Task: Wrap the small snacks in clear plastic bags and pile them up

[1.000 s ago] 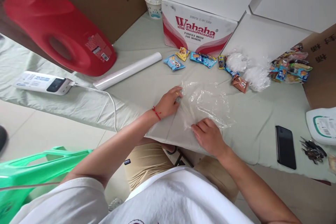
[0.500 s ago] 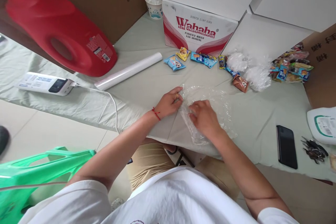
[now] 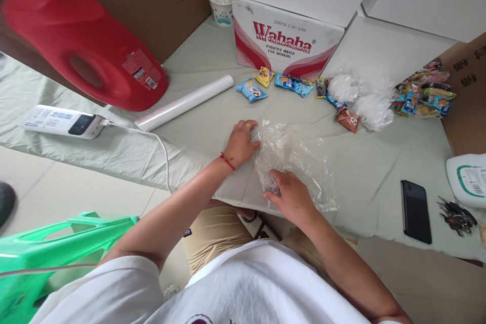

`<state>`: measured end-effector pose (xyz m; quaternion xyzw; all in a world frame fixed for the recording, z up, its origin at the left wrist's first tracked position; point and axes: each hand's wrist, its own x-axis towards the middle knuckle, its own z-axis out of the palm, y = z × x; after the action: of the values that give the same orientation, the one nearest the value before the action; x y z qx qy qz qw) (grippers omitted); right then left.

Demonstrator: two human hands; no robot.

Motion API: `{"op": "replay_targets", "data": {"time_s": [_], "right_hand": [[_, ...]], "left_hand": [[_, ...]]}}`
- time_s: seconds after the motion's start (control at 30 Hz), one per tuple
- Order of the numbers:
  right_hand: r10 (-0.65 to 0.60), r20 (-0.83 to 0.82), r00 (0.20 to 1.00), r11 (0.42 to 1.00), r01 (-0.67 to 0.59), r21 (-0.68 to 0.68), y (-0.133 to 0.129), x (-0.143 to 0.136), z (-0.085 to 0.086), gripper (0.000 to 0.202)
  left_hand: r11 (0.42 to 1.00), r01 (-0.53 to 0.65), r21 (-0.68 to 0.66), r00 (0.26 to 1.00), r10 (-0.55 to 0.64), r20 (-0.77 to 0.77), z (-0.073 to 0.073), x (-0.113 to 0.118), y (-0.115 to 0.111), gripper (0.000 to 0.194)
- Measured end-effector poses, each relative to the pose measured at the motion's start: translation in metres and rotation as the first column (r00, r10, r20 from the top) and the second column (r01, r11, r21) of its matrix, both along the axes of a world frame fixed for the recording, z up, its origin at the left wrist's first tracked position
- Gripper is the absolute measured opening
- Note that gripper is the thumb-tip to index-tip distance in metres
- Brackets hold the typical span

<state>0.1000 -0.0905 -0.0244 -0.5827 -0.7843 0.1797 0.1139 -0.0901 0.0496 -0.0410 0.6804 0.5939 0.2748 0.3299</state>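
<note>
A crinkled clear plastic sheet (image 3: 307,162) lies on the cloth-covered table, close to its front edge. At the sheet's upper left edge is my left hand (image 3: 243,145), with a red string on the wrist; its fingers are bent and apart, touching the plastic. My right hand (image 3: 292,193) rests over the lower part of the sheet, thumb and forefinger spread, with a crumpled bit of plastic between them. Beyond the hands, a blue snack packet (image 3: 252,90), a yellow packet (image 3: 265,76) and a brown packet (image 3: 348,119) lie on the cloth.
A white roll (image 3: 186,103), red jug (image 3: 87,45) and corded power bank (image 3: 64,121) are at left. Behind stands a Wahaha box (image 3: 284,40). Plastic balls (image 3: 374,109) and a snack pile (image 3: 425,96) sit back right; a phone (image 3: 416,211) and keys (image 3: 456,216) are at right.
My right hand has moved down and slightly left, toward the table's front edge. My left hand has shifted slightly left. The plastic sheet has changed shape and lies more spread at its lower left.
</note>
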Motion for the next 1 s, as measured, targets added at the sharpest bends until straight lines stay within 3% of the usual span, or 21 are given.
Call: {"op": "replay_targets", "data": {"time_s": [0.07, 0.1, 0.3, 0.4, 0.53, 0.63, 0.73, 0.83, 0.9, 1.0], "right_hand": [[0.003, -0.018, 1.000, 1.000, -0.003, 0.012, 0.004, 0.005, -0.004, 0.013], [-0.010, -0.051, 0.999, 0.999, 0.012, 0.044, 0.007, 0.008, -0.004, 0.006], [-0.097, -0.226, 0.969, 0.944, 0.162, 0.288, 0.024, 0.019, 0.014, 0.020], [-0.017, -0.133, 0.991, 0.937, 0.062, 0.345, 0.019, 0.012, 0.014, 0.025], [0.072, 0.048, 0.996, 0.934, -0.084, 0.346, 0.009, 0.001, -0.007, 0.032], [0.124, 0.086, 0.989, 0.941, -0.144, 0.305, 0.008, -0.003, -0.022, 0.035], [0.161, 0.048, 0.986, 0.949, -0.168, 0.267, 0.015, -0.003, -0.025, 0.033], [0.213, 0.021, 0.977, 0.936, -0.210, 0.281, 0.022, -0.004, -0.021, 0.038], [0.256, 0.033, 0.966, 0.924, -0.255, 0.287, 0.025, -0.006, -0.018, 0.043], [0.300, 0.055, 0.952, 0.920, -0.304, 0.247, 0.025, -0.013, -0.013, 0.048]], "left_hand": [[0.997, -0.080, -0.010, 0.997, 0.079, -0.023, 0.000, 0.005, 0.001, 0.063], [0.995, -0.096, -0.037, 0.995, 0.096, 0.004, 0.000, 0.009, 0.004, 0.063], [0.973, -0.158, -0.171, 0.900, 0.213, 0.381, -0.008, 0.034, 0.035, 0.044], [0.960, -0.203, -0.190, 0.863, 0.268, 0.429, -0.011, 0.044, 0.047, 0.040], [0.945, -0.231, -0.231, 0.839, 0.314, 0.444, -0.012, 0.045, 0.053, 0.036], [0.934, -0.237, -0.269, 0.826, 0.339, 0.450, -0.013, 0.040, 0.056, 0.031], [0.930, -0.284, -0.234, 0.857, 0.356, 0.373, -0.012, 0.031, 0.058, 0.033], [0.938, -0.343, -0.041, 0.922, 0.345, 0.177, -0.006, 0.022, 0.056, 0.040], [0.956, -0.277, 0.093, 0.961, 0.275, 0.033, 0.001, 0.019, 0.053, 0.038], [0.986, -0.033, 0.163, 0.974, 0.069, -0.218, 0.013, 0.018, 0.050, 0.027]]}}
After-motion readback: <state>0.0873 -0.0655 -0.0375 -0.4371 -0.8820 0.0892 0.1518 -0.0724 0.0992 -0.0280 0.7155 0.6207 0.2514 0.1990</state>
